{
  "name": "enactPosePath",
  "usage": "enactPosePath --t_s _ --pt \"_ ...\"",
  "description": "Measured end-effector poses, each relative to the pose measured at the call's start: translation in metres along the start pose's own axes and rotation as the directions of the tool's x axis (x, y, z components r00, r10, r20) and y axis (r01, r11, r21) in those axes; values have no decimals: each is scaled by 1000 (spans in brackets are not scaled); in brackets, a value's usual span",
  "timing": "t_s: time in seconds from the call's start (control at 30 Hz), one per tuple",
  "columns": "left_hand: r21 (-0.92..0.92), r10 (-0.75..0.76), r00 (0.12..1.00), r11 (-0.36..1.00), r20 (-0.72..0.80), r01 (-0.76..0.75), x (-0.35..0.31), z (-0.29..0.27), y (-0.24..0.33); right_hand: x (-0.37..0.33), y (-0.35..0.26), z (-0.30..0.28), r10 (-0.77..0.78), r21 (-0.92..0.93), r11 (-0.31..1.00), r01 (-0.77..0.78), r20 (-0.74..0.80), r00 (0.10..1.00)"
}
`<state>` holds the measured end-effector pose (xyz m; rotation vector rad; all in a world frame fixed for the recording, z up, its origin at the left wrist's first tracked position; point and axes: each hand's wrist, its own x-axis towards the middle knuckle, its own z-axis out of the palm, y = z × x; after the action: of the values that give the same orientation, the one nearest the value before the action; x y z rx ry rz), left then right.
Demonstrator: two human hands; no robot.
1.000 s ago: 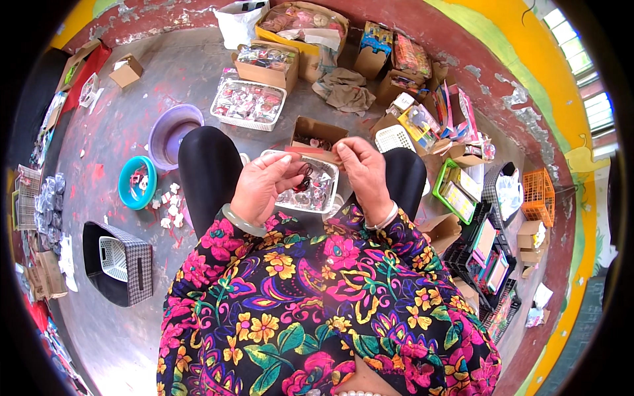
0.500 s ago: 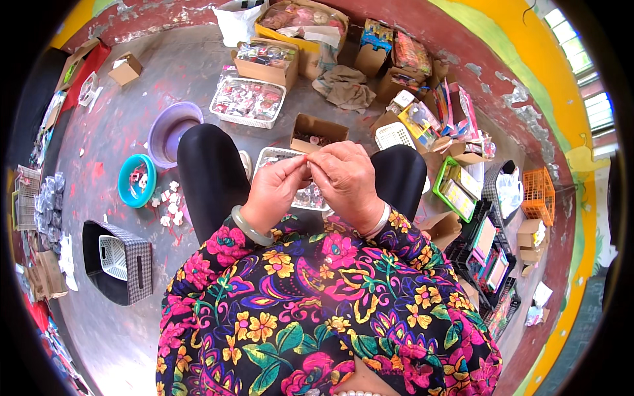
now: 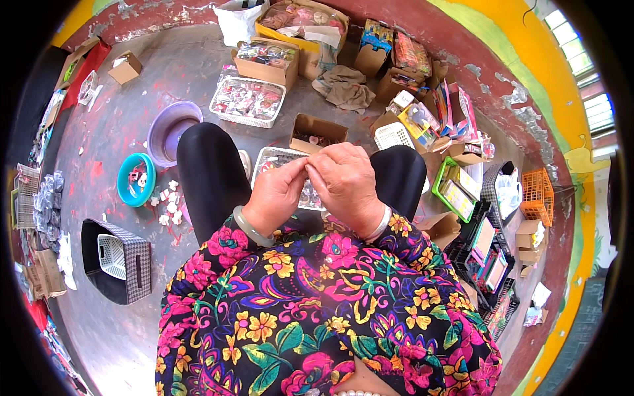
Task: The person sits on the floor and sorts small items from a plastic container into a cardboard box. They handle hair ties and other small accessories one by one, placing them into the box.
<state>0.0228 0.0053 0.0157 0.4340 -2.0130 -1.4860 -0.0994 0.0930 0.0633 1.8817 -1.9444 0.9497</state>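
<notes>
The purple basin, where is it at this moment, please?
In the head view, the purple basin stands on the floor at left, beside the person's left knee and just beyond the teal basin.

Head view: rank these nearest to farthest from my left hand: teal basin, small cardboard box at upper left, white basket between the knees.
1. White basket: just beyond the left hand, partly covered by it.
2. Teal basin: off to the left.
3. Cardboard box: far upper left.
</notes>
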Motion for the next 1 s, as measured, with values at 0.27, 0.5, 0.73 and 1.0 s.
enactPosePath --t_s 0.27,0.5,0.73,1.0 --pt "174 20 1000 985 19 -23 0 -3 13 -1 1 -2 68 69 995 -73 80 994" --pt "283 22 999 958 36 -31 0 -5 16 3 0 -6 42 41 998 -47 111 993" --pt "274 15 999 961 30 -23 -1 -5 17 1 1 -5 39 32 999 -43 124 992" --pt "288 12 1000 957 27 -19 1 -4 19 1 5 0 56 87 994 -61 61 997"
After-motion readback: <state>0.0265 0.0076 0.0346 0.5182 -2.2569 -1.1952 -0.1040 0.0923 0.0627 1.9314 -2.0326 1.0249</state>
